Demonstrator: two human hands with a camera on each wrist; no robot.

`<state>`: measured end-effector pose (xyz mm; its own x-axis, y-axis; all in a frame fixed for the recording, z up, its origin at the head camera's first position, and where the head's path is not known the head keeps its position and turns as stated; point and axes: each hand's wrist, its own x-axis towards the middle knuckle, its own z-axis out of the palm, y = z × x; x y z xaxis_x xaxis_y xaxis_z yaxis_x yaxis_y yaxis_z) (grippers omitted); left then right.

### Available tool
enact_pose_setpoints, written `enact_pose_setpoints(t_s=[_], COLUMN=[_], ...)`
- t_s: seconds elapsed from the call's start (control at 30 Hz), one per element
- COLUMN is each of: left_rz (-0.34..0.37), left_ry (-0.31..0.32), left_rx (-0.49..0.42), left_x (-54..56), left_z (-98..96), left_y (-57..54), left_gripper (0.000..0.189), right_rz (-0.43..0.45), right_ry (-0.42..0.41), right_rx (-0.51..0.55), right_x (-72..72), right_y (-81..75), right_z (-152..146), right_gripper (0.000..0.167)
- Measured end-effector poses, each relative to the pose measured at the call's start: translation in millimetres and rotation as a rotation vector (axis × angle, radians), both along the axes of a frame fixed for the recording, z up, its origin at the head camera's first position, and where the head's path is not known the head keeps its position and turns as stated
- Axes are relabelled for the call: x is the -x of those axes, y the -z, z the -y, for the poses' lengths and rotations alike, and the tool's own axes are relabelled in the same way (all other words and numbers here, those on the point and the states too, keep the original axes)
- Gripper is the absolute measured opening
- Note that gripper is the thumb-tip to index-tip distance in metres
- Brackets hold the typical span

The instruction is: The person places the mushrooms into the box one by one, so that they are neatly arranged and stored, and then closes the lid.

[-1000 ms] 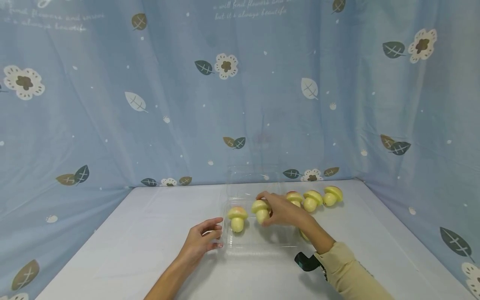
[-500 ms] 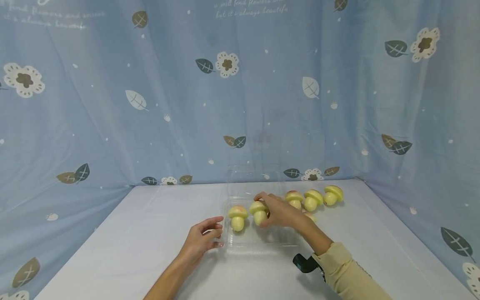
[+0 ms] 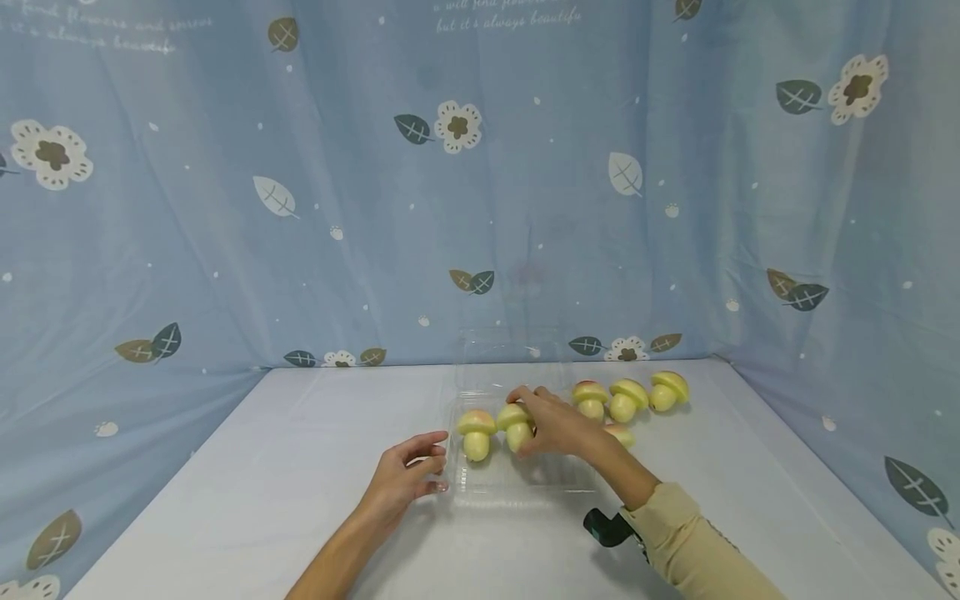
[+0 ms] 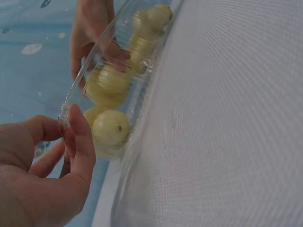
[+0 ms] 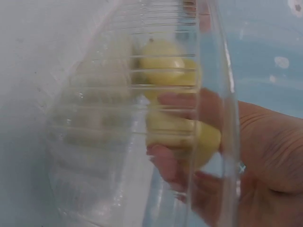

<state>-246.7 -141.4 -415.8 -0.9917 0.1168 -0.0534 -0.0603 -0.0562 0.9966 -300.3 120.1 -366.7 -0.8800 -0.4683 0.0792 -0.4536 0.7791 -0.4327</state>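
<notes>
A clear plastic clamshell box (image 3: 525,487) lies on the table with its lid (image 3: 510,358) raised at the back. My left hand (image 3: 408,475) pinches the rim of its left wall, as the left wrist view shows. One pale yellow toy mushroom (image 3: 476,435) stands inside at the left, cap toward the back. Just right of it, my right hand (image 3: 558,425) grips a second toy mushroom (image 3: 515,427) between thumb and fingers, inside the box. Through the ribbed wall, the right wrist view shows the gripped mushroom (image 5: 175,135) beside the other one (image 5: 163,61).
Several more toy mushrooms (image 3: 628,400) lie to the right of the box, one partly hidden behind the right forearm (image 3: 622,471). A black device (image 3: 606,527) is strapped at the right wrist. A blue patterned curtain (image 3: 360,208) hangs behind the white table (image 3: 300,450).
My right hand has shifted slightly left with its mushroom, closer to the one at the left. The mushroom behind the right forearm shows more. The left hand stays in place.
</notes>
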Motion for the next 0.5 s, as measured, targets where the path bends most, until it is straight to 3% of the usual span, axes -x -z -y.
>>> enact_pose_setpoints(t_s=[0.27,0.5], left_rz=[0.004,0.006], left_ry=[-0.006,-0.008], left_rx=[0.000,-0.005], left_x=[0.0,0.4], left_z=[-0.4,-0.5], left_y=[0.6,0.5], left_gripper=[0.048,0.048], right_rz=[-0.044,-0.001], right_ry=[0.028,0.052], right_rx=[0.013,0.039], right_x=[-1.6,-5.3], right_y=[6.7,8.8], right_z=[1.4,2.9], right_gripper=[0.075,0.074])
